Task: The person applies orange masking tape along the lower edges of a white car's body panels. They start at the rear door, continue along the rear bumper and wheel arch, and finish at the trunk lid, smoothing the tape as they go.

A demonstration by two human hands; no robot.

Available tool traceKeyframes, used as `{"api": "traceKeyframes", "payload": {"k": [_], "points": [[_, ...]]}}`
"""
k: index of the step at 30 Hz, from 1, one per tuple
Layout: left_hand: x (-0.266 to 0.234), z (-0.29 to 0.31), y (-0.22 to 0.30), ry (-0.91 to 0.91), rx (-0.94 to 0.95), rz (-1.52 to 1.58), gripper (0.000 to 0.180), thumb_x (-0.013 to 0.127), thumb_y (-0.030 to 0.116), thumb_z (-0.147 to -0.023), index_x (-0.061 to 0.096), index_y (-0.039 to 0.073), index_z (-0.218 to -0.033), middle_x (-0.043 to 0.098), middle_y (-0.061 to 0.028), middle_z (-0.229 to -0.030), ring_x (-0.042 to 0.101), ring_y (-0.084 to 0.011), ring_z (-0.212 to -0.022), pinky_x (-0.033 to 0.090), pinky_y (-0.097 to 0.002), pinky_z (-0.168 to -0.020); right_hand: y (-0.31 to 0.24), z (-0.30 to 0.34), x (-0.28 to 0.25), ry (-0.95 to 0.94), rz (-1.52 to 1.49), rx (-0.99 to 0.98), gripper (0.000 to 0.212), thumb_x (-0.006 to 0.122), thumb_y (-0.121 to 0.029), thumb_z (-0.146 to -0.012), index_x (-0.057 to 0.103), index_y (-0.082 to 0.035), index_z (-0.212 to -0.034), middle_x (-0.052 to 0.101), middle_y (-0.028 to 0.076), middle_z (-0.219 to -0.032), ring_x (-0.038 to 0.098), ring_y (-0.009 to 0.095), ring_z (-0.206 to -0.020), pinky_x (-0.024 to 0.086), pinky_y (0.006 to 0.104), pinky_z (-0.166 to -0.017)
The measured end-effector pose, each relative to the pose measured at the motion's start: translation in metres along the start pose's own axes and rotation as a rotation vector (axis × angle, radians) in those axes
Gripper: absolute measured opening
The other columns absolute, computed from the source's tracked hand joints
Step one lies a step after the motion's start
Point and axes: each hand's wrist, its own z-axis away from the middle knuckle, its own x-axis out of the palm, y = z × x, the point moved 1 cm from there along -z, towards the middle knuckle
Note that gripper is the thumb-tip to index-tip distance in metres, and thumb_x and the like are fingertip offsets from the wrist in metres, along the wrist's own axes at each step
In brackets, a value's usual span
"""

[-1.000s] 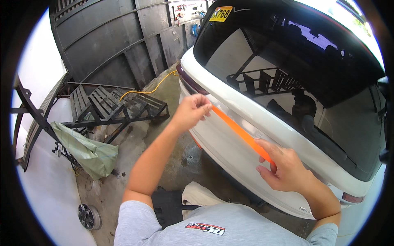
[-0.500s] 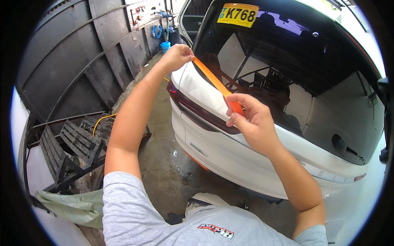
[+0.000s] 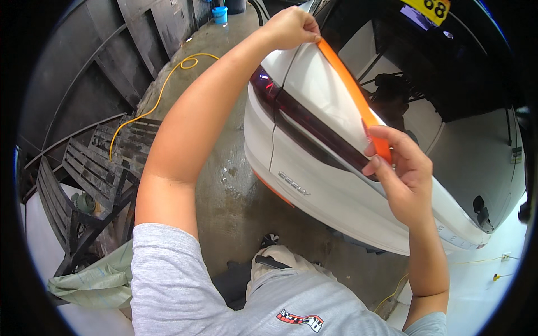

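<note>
A strip of orange tape (image 3: 343, 77) is stretched between my two hands along the lower edge of the rear window (image 3: 367, 47) of a white car (image 3: 330, 190). At its far end, my left hand (image 3: 292, 28) pinches the tape by the window's left corner. My right hand (image 3: 404, 173) grips the nearer end between thumb and fingers; a wider orange piece there may be the roll, partly hidden by the fingers. Below the tape lies the dark red tail light (image 3: 316, 127). Whether the strip touches the car along its whole length, I cannot tell.
Dark slatted racks (image 3: 101, 162) stand at the left, with a green sheet (image 3: 95, 283) at their near end. A yellow hose or cord (image 3: 143, 115) crosses the wet floor (image 3: 224, 207). Beside the dark metal wall (image 3: 73, 61) is a blue bucket (image 3: 220, 15).
My view has dipped and shifted left, so the car sits higher and more to the right. Both hands still hold the tape taut along the window's lower edge.
</note>
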Motion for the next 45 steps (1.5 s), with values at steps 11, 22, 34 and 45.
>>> {"api": "traceKeyframes", "payload": {"k": [11, 22, 34, 45], "points": [[-0.005, 0.007, 0.014, -0.01, -0.051, 0.035, 0.015, 0.085, 0.019, -0.087, 0.084, 0.004, -0.091, 0.077, -0.0159, -0.078, 0.077, -0.0269, -0.076, 0.059, -0.0409, -0.074, -0.01, 0.006, 0.022, -0.039, 0.192, -0.006, 0.047, 0.055, 0.016, -0.097, 0.064, 0.007, -0.143, 0.069, 0.014, -0.11, 0.067, 0.013, -0.093, 0.058, 0.0277, -0.085], [0.024, 0.012, 0.003, 0.147, -0.063, 0.08, 0.022, 0.088, 0.028, -0.089, 0.086, 0.008, -0.099, 0.081, -0.0129, -0.091, 0.078, -0.0255, -0.084, 0.061, -0.0376, -0.083, -0.026, -0.001, 0.014, -0.04, 0.425, -0.106, 0.044, 0.06, 0.017, -0.092, 0.069, 0.007, -0.134, 0.072, 0.016, -0.101, 0.071, 0.018, -0.086, 0.06, 0.0292, -0.076], [0.033, 0.024, 0.001, 0.33, -0.135, 0.318, 0.022, 0.092, 0.025, -0.084, 0.086, 0.009, -0.099, 0.078, -0.0124, -0.098, 0.076, -0.0275, -0.091, 0.06, -0.0383, -0.085, -0.03, -0.002, 0.008, -0.157, 0.747, -0.086, 0.045, 0.065, 0.01, -0.093, 0.066, 0.009, -0.138, 0.066, 0.02, -0.086, 0.065, 0.033, -0.074, 0.055, 0.0385, -0.074], [0.064, 0.04, 0.014, 0.533, -0.068, 0.323, 0.013, 0.09, 0.022, -0.084, 0.088, 0.011, -0.092, 0.073, -0.0135, -0.102, 0.072, -0.0305, -0.102, 0.058, -0.0424, -0.095, -0.042, 0.001, 0.007, -0.21, 0.592, 0.281, 0.047, 0.064, 0.005, -0.098, 0.061, 0.01, -0.145, 0.066, 0.022, -0.082, 0.064, 0.029, -0.067, 0.053, 0.0364, -0.071]]}}
